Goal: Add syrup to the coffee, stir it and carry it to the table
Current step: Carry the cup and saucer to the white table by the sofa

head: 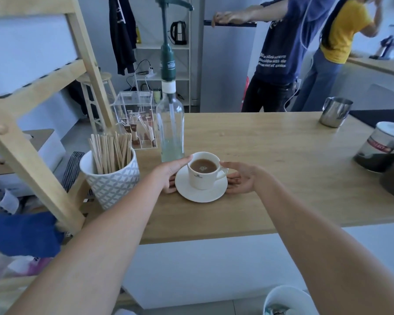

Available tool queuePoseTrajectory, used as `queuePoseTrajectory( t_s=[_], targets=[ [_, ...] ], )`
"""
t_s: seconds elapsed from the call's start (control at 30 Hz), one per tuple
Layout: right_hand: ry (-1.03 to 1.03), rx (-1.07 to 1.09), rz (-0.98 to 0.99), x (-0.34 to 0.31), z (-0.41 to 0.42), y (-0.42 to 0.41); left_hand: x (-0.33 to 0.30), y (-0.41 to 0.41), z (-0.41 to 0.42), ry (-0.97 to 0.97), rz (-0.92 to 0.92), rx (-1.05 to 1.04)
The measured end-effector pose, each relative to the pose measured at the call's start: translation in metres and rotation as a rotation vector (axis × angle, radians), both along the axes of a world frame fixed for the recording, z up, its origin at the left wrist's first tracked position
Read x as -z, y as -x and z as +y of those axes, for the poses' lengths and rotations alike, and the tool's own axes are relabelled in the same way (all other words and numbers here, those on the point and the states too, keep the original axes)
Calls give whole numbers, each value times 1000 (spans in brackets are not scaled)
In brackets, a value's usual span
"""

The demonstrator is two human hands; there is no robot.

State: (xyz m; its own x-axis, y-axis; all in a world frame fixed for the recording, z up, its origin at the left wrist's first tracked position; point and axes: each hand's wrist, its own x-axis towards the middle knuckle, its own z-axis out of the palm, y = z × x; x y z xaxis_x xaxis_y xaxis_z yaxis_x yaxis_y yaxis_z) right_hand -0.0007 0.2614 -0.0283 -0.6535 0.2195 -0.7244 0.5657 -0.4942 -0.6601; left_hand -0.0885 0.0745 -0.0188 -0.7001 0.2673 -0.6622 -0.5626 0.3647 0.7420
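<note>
A white cup [204,179] of milky coffee [203,165] stands on a white saucer [199,196] on the wooden counter [282,173]. My left hand [168,172] holds the saucer's left edge, its thumb up by the cup's rim. My right hand [243,178] holds the saucer's right edge, just beyond the cup's handle. Directly behind the cup stands a clear syrup bottle [170,123] with a tall green pump [167,62]; only a little liquid shows at its bottom. A patterned pot [114,183] of wooden stir sticks [110,151] stands to the left.
A clear acrylic box [134,110] of sachets sits behind the sticks. A steel pitcher [334,112] and a metal canister [382,146] stand at the right. A wooden frame [32,155] slants at the left. Two people [289,53] stand beyond the counter. A white bowl [287,301] lies low in front.
</note>
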Motion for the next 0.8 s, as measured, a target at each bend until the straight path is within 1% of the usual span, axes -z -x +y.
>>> queuePoseTrajectory(
  t_s=[0.27, 0.4, 0.53, 0.8],
  targets=[
    [55, 51, 32, 3, -2, -5, 1, -2, -2, -20, -26, -10],
    [22, 54, 44, 6, -2, -8, -2, -5, -3, -43, -71, -10],
    [47, 70, 73, 7, -1, -17, -6, -9, -2, -62, -113, -4],
    [13, 105, 116, -2, 18, -61, -18, -33, 21, -82, -74, 84]
  ],
)
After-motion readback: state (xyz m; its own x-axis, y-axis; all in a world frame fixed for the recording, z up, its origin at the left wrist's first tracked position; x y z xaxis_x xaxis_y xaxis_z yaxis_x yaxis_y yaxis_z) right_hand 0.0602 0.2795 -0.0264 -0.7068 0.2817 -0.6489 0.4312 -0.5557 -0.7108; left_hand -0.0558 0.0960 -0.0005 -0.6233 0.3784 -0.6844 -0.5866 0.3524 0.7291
